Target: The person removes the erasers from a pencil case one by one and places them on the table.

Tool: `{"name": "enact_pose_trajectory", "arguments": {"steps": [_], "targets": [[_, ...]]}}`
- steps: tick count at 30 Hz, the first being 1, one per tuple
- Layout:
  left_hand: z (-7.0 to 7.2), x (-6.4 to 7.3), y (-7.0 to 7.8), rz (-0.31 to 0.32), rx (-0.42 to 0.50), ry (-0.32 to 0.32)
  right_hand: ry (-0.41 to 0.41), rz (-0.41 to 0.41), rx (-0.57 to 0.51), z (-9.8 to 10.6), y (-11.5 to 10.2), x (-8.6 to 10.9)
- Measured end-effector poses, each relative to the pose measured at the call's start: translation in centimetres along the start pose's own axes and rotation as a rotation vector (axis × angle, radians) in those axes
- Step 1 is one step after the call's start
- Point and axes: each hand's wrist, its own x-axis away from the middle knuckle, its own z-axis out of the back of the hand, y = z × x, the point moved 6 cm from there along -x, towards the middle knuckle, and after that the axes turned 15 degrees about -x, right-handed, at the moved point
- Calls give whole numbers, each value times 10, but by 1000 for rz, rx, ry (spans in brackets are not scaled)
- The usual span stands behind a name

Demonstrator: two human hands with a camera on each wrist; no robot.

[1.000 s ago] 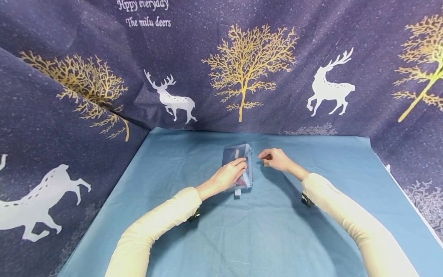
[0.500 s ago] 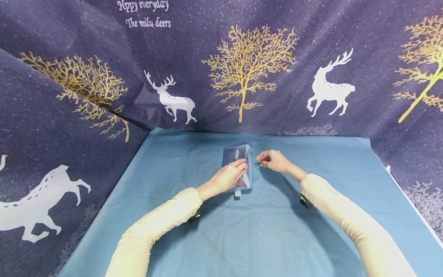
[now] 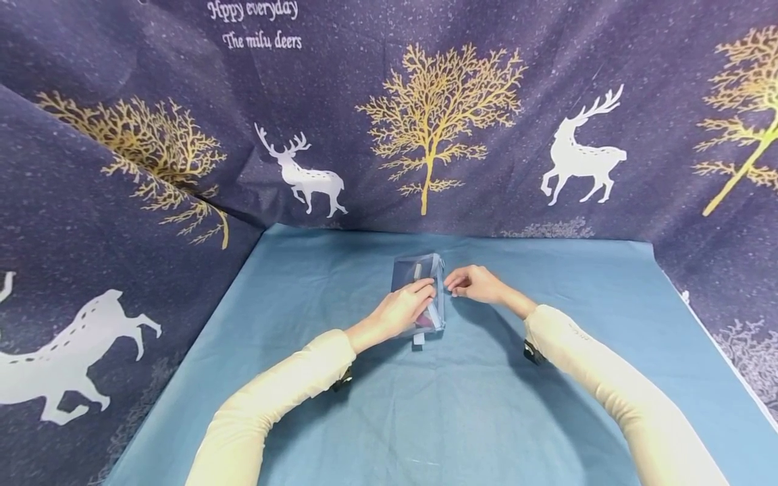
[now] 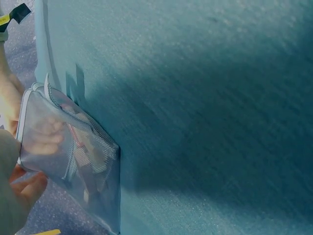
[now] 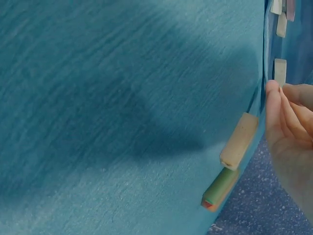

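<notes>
A translucent mesh zip pouch (image 3: 406, 270) lies on the blue cloth, a pale zip strip along its right side. Several pale and pinkish pieces (image 4: 90, 156) show through its mesh. My left hand (image 3: 398, 309) grips the pouch, fingers over its front; in the left wrist view the thumb (image 4: 32, 188) lies against the near side. My right hand (image 3: 477, 283) is just right of the zip side, fingers loosely bent, fingertips close to the strip. In the right wrist view, those fingertips are right below a pale block (image 5: 279, 71); no held thing shows.
A blue cloth (image 3: 365, 418) covers the table. Behind it hangs a dark starry backdrop (image 3: 486, 189) with deer and gold trees. A white tag (image 3: 418, 340) sticks out from the pouch. The right wrist view has a beige block (image 5: 238, 141) and a green block (image 5: 219, 188).
My right hand has moved left, towards the pouch's zip side, its fingertips coming closer to the strip. The left hand and the pouch have stayed in place.
</notes>
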Motion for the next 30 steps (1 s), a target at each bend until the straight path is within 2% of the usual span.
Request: {"name": "enact_pose_trajectory", "arguments": {"steps": [8,18,25,30], "targets": [[1,1,1,-24,-17,33,-51,4,-29,-7,-4,-1],[-2,2,2,-40,-28,23,-137,-36,-122,-16,-3,-2],[-2,0,1,-40,-7,28,-140,-47,-110,-17,-1,-4],[-2,1,1,-35,20,39,-171,-56,-103,-20,-3,-4]]}}
